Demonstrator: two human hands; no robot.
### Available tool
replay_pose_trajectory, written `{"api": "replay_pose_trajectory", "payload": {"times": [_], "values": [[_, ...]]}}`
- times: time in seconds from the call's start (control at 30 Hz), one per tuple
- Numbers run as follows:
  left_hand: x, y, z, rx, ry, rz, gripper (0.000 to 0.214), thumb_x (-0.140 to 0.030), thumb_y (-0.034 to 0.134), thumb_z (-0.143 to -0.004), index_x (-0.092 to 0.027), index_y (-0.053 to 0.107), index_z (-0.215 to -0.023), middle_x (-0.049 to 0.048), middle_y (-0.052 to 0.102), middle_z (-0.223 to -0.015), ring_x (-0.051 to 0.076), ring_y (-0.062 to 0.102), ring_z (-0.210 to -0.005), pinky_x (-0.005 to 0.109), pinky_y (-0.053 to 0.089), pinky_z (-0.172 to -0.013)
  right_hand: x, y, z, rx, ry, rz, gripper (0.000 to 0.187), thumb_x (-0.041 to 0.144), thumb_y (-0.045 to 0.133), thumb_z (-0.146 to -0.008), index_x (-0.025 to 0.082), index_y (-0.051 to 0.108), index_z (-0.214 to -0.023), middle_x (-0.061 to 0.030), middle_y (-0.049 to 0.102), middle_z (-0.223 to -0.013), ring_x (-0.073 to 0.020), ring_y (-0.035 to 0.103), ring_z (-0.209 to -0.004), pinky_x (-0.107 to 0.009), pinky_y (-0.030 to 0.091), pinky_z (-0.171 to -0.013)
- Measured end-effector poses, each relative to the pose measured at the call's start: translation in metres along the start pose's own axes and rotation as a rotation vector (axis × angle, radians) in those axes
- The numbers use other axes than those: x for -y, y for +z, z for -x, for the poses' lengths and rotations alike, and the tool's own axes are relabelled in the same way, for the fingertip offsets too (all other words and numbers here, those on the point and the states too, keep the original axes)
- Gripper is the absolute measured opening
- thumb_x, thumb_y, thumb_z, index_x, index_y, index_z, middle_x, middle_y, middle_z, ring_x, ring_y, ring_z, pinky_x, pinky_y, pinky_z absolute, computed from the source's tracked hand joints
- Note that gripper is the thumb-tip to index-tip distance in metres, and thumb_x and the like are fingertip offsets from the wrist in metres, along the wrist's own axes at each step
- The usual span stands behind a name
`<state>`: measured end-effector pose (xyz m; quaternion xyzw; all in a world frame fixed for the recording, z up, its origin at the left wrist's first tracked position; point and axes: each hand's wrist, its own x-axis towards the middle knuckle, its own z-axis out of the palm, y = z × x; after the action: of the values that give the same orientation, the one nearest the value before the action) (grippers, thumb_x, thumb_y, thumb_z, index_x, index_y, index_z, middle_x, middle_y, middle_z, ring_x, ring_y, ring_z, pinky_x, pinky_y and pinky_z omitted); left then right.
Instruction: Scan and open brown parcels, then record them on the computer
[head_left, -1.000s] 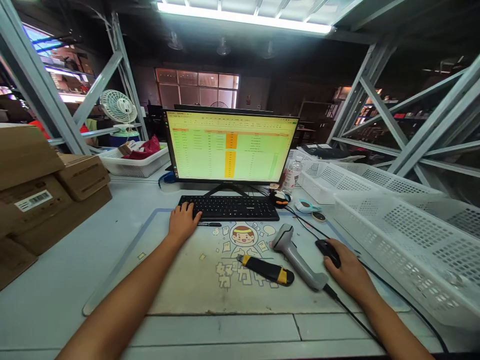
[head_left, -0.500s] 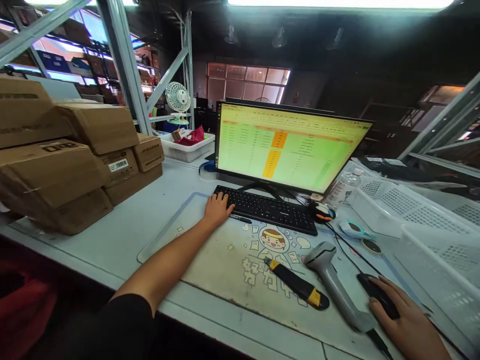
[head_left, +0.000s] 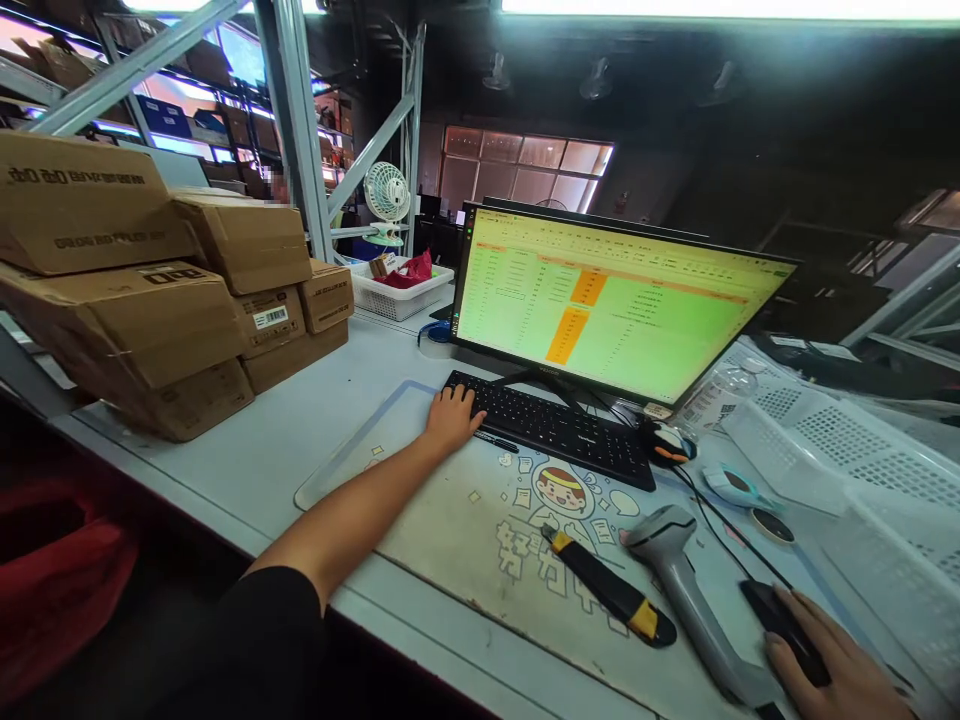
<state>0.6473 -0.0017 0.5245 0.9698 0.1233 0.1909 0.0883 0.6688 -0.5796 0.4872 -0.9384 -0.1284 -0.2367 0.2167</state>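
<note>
- Currently, the left-hand grip lies half open, fingers curved on the near left corner of a black keyboard (nothing held).
- The right-hand grip closes over a black computer mouse, near the frame's lower edge.
- Between them, on a printed desk mat: a yellow-and-black utility knife and a grey barcode scanner, just beside the mouse.
- Beyond: a monitor showing a spreadsheet, and cardboard boxes stacked on the tabletop at left.
</note>
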Motion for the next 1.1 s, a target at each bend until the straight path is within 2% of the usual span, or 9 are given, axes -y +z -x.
{"api": "replay_pose_trajectory", "payload": {"times": [0.23, 0.43, 0.7, 0.87, 1.1], "values": [[0.000, 0.001, -0.001, 0.006, -0.005, -0.013, 0.049, -0.047, 0.049, -0.108, -0.018, 0.062, -0.146, 0.0178, 0.060, -0.150, 0.036, 0.055, -0.129, 0.048, 0.044, -0.108, 0.002, -0.002, -0.001, -0.030, -0.051, 0.028, 0.055, 0.066, 0.059, -0.076, 0.031, 0.071, -0.117, -0.0139, 0.079, -0.118, -0.0445, 0.076, -0.108, -0.066, 0.063, -0.096], [-0.002, -0.002, 0.001, 0.011, -0.003, -0.039, 0.049, -0.047, 0.050, -0.109, -0.016, 0.062, -0.145, 0.0179, 0.059, -0.150, 0.036, 0.055, -0.129, 0.047, 0.044, -0.108, 0.012, -0.005, -0.002, -0.022, -0.053, 0.021, 0.052, 0.067, 0.056, -0.076, 0.029, 0.069, -0.110, -0.0150, 0.080, -0.113, -0.0431, 0.076, -0.106, -0.062, 0.064, -0.093], [-0.001, -0.002, 0.001, 0.016, 0.001, -0.041, 0.050, -0.047, 0.049, -0.109, -0.017, 0.062, -0.146, 0.0176, 0.059, -0.151, 0.036, 0.055, -0.130, 0.047, 0.044, -0.108, 0.029, -0.015, 0.002, -0.049, -0.048, 0.038, 0.051, 0.063, 0.057, -0.081, 0.029, 0.069, -0.118, -0.0139, 0.079, -0.118, -0.0399, 0.077, -0.107, -0.060, 0.063, -0.095], [-0.001, -0.001, 0.001, 0.011, 0.003, -0.054, 0.050, -0.046, 0.051, -0.109, -0.015, 0.062, -0.146, 0.0184, 0.059, -0.152, 0.036, 0.056, -0.130, 0.047, 0.045, -0.108, 0.020, -0.009, 0.007, -0.033, -0.048, 0.085, 0.063, 0.065, 0.053, -0.087, 0.020, 0.068, -0.129, -0.0191, 0.076, -0.130, -0.0402, 0.074, -0.116, -0.060, 0.061, -0.101], [-0.002, 0.001, 0.002, -0.012, 0.000, -0.068, 0.052, -0.045, 0.051, -0.109, -0.014, 0.061, -0.149, 0.0175, 0.059, -0.154, 0.036, 0.057, -0.132, 0.046, 0.046, -0.109, 0.005, 0.003, 0.008, -0.016, -0.089, 0.106, 0.061, 0.062, 0.051, -0.090, 0.020, 0.068, -0.130, -0.0158, 0.076, -0.133, -0.0351, 0.073, -0.122, -0.054, 0.058, -0.110]]}}
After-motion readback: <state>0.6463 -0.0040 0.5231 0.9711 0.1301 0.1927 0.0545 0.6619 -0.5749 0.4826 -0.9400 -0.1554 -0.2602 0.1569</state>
